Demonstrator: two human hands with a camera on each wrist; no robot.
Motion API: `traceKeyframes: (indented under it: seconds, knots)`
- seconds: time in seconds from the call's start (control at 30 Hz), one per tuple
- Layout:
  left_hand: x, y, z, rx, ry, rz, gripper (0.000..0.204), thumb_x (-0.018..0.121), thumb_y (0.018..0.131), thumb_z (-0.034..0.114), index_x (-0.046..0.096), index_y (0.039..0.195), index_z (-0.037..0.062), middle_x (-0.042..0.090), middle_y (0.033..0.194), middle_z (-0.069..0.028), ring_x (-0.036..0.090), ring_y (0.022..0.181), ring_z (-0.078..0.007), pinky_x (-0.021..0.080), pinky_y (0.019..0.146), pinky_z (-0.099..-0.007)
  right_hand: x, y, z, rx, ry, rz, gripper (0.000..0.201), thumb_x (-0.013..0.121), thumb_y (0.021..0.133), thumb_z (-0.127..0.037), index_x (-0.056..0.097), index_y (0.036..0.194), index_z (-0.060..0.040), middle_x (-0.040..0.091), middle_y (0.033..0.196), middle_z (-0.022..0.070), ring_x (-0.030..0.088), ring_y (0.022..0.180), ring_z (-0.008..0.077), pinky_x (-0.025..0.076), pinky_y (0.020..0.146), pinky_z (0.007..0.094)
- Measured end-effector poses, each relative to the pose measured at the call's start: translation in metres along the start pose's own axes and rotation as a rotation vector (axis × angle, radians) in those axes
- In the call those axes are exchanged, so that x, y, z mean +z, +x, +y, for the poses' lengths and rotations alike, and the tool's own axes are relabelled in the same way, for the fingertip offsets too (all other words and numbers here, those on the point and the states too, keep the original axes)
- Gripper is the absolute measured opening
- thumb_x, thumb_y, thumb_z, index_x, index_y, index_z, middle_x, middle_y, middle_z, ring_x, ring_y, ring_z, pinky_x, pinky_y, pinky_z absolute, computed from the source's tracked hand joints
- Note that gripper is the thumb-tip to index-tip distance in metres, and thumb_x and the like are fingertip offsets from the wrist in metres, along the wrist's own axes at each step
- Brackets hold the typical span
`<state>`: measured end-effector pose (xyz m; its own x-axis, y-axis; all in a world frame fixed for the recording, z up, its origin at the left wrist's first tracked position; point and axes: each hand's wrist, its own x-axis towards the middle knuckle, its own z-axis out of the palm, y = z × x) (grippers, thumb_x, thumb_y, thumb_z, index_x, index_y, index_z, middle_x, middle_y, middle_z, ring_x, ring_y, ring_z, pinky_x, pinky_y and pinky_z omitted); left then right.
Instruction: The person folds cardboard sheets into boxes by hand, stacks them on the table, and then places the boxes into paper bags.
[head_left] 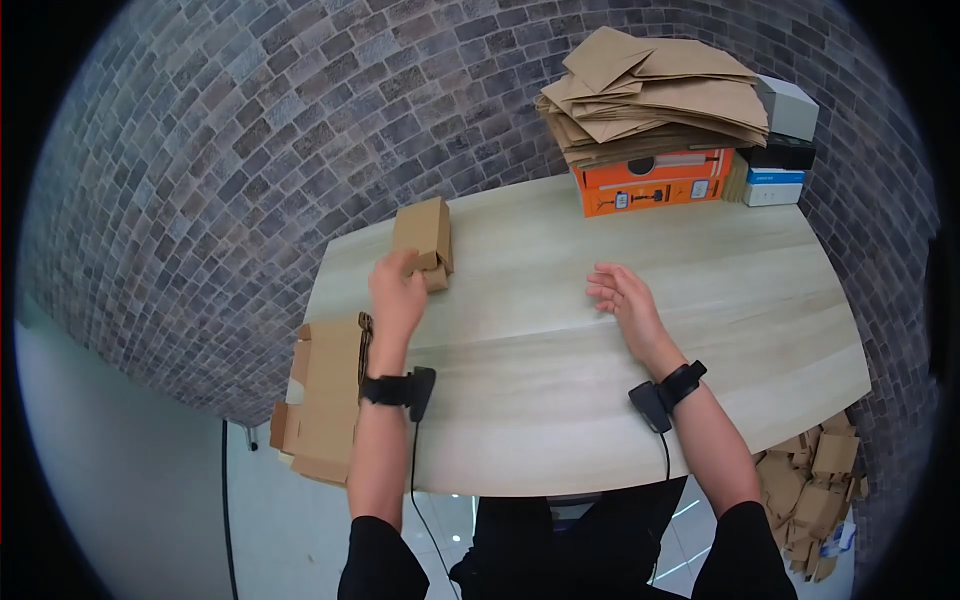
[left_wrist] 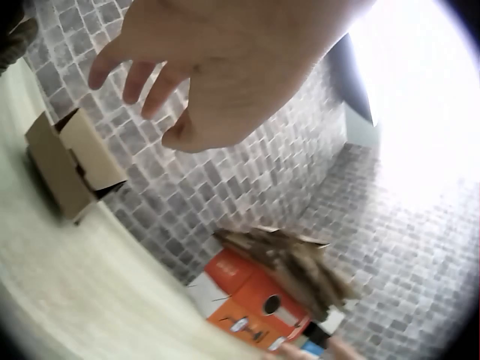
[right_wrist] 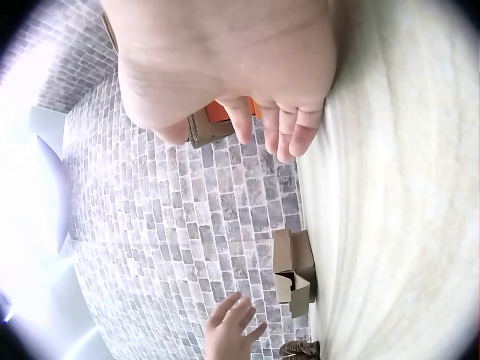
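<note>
A small brown cardboard box [head_left: 422,232] stands near the table's back left, its near end flap loose. My left hand [head_left: 396,292] is just in front of that end and overlaps it in the head view. Both wrist views show a gap between hand and box [left_wrist: 64,169], with the fingers [left_wrist: 154,90] loosely bent around nothing. Farther right, my right hand [head_left: 626,305] hovers over the middle of the table, fingers relaxed and palm turned inward. Nothing is in it in the right wrist view, where the same box [right_wrist: 292,259] appears lower down, its end flaps partly open.
Flat cardboard pieces [head_left: 330,400] lie along the table's left edge, beside my left forearm. At the back right, a pile of folded brown cardboard [head_left: 660,95] rests on an orange box [head_left: 640,195], next to smaller boxes [head_left: 775,190]. More cardboard [head_left: 815,490] is heaped below the right edge.
</note>
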<state>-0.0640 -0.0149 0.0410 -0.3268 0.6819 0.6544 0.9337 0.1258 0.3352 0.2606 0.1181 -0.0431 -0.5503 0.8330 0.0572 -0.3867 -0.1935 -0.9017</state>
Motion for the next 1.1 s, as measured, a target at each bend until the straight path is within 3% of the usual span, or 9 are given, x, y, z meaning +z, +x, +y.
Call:
traceKeyframes:
  seconds: [0.13, 0.2, 0.23, 0.3, 0.37, 0.5, 0.67, 0.73, 1.1]
  knots:
    - [-0.093, -0.010, 0.029, -0.233, -0.200, -0.060, 0.024, 0.065, 0.085, 0.011, 0.069, 0.105, -0.0006, 0.072, 0.096, -0.0107, 0.066, 0.087, -0.0134, 0.053, 0.072, -0.0281, -0.007, 0.004, 0.006, -0.018, 0.048, -0.029, 0.043, 0.046, 0.102, -0.038, 0.054, 0.128, -0.0038, 0.062, 0.114, 0.0069, 0.059, 0.099, 0.0125, 0.045, 0.081, 0.0264]
    - [-0.139, -0.024, -0.012, -0.253, -0.244, -0.077, 0.023, 0.063, 0.088, 0.014, 0.069, 0.105, -0.0008, 0.072, 0.094, -0.0075, 0.065, 0.084, -0.0111, 0.052, 0.071, -0.0286, -0.003, 0.003, 0.004, -0.014, 0.020, 0.000, 0.044, 0.047, 0.102, -0.038, 0.055, 0.128, -0.0034, 0.062, 0.113, 0.0070, 0.060, 0.097, 0.0119, 0.045, 0.079, 0.0258]
    - [-0.165, -0.035, -0.030, -0.277, -0.205, -0.080, 0.023, 0.063, 0.088, 0.014, 0.069, 0.105, -0.0008, 0.072, 0.094, -0.0075, 0.065, 0.084, -0.0111, 0.052, 0.071, -0.0286, 0.000, 0.002, 0.003, -0.017, -0.001, -0.004, 0.044, 0.047, 0.102, -0.038, 0.055, 0.128, -0.0026, 0.062, 0.113, 0.0070, 0.060, 0.096, 0.0118, 0.045, 0.079, 0.0255]
    - [-0.207, -0.050, -0.067, -0.423, 0.182, -0.099, 0.024, 0.062, 0.088, 0.018, 0.070, 0.102, 0.0013, 0.072, 0.090, -0.0146, 0.070, 0.083, -0.0278, 0.053, 0.076, -0.0364, 0.001, 0.002, 0.004, -0.014, 0.002, -0.019, 0.044, 0.047, 0.102, -0.037, 0.055, 0.128, -0.0019, 0.062, 0.112, 0.0070, 0.060, 0.096, 0.0118, 0.045, 0.079, 0.0251]
    - [-0.232, -0.086, -0.121, -0.401, 0.371, -0.127, 0.023, 0.061, 0.087, 0.018, 0.070, 0.099, 0.0007, 0.072, 0.088, -0.0168, 0.070, 0.083, -0.0318, 0.053, 0.075, -0.0382, -0.001, 0.005, 0.005, -0.017, -0.051, -0.010, 0.043, 0.046, 0.103, -0.036, 0.055, 0.127, -0.0009, 0.063, 0.111, 0.0074, 0.060, 0.095, 0.0119, 0.045, 0.079, 0.0246]
    - [-0.244, -0.144, -0.129, -0.497, 0.604, -0.282, 0.021, 0.059, 0.084, 0.016, 0.070, 0.091, -0.0001, 0.068, 0.084, -0.0220, 0.067, 0.083, -0.0404, 0.053, 0.072, -0.0432, -0.001, 0.007, 0.005, -0.014, -0.080, -0.010, 0.042, 0.045, 0.103, -0.033, 0.055, 0.127, -0.0004, 0.063, 0.111, 0.0077, 0.060, 0.095, 0.0121, 0.046, 0.078, 0.0245]
    - [-0.246, -0.169, -0.130, -0.635, 0.428, -0.299, 0.019, 0.058, 0.085, 0.014, 0.069, 0.089, -0.0006, 0.068, 0.083, -0.0223, 0.067, 0.081, -0.0392, 0.052, 0.070, -0.0449, -0.005, 0.008, 0.008, 0.000, -0.075, 0.006, 0.040, 0.043, 0.104, -0.031, 0.055, 0.127, -0.0004, 0.063, 0.110, 0.0082, 0.060, 0.094, 0.0122, 0.046, 0.078, 0.0250]
    - [-0.243, -0.171, -0.128, -0.431, 0.512, -0.011, 0.017, 0.057, 0.085, 0.010, 0.069, 0.089, -0.0003, 0.068, 0.086, -0.0219, 0.067, 0.081, -0.0391, 0.052, 0.071, -0.0452, -0.006, 0.009, 0.007, 0.003, -0.081, -0.002, 0.040, 0.042, 0.104, -0.031, 0.054, 0.127, -0.0002, 0.063, 0.110, 0.0082, 0.060, 0.094, 0.0122, 0.046, 0.078, 0.0251]
    - [-0.239, -0.180, -0.141, -0.325, 0.661, -0.218, 0.012, 0.059, 0.077, 0.004, 0.071, 0.079, -0.0003, 0.067, 0.080, -0.0200, 0.062, 0.081, -0.0382, 0.050, 0.074, -0.0472, -0.007, 0.008, 0.007, -0.001, -0.064, -0.031, 0.040, 0.041, 0.104, -0.030, 0.053, 0.129, 0.0000, 0.064, 0.111, 0.0088, 0.060, 0.093, 0.0122, 0.046, 0.078, 0.0250]
